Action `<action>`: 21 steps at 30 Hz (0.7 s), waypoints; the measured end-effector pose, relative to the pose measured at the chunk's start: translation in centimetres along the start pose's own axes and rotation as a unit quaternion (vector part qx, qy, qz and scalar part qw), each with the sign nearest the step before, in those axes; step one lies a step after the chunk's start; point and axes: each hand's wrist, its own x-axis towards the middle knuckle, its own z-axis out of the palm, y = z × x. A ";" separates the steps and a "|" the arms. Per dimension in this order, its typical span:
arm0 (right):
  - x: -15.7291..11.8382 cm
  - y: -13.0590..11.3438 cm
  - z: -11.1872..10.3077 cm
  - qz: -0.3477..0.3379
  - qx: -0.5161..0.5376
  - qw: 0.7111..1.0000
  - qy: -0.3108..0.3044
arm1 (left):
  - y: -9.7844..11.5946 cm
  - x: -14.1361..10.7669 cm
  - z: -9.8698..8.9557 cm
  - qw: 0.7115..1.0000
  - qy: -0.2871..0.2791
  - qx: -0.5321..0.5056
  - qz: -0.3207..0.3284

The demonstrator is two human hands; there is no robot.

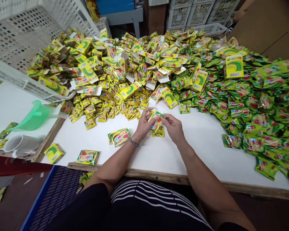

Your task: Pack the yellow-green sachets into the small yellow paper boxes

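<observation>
My left hand (144, 125), with a beaded bracelet at the wrist, is closed around a small yellow carton (153, 116). My right hand (173, 127) pinches the edge of a green sachet (159, 118) with red print, which lies against the carton between both hands. Whether the sachet is partly inside the carton, I cannot tell. Just beneath the hands, a yellow sachet (159, 132) rests on the white table. Left of my left wrist lie printed yellow-green packs (119, 136). Beyond my fingers, a yellow carton (169, 98) leans on the edge of the heap.
Yellow cartons (132, 57) and yellow sachets (106, 99) heap up at the back; green sachets (240, 102) pile on the right. A tipped white crate (48, 89) stands at left, near a green scoop (35, 117) and white mug (22, 144). A blue crate (55, 192) sits below the table edge.
</observation>
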 end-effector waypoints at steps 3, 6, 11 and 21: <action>-0.1 0.3 0.0 0.009 -0.023 0.999 -0.023 | 0.2 -0.1 -0.5 0.995 -0.059 0.071 0.021; 0.0 0.4 -0.3 0.006 -0.009 1.000 -0.004 | 0.5 -0.1 -0.8 0.993 -0.091 0.077 0.011; 0.3 0.2 -0.4 0.012 0.034 0.999 -0.022 | 0.5 0.0 -0.7 0.995 -0.098 0.003 -0.031; -0.1 -0.7 -0.4 0.002 0.012 0.999 -0.032 | 0.4 -0.1 -0.6 0.999 0.010 -0.021 -0.035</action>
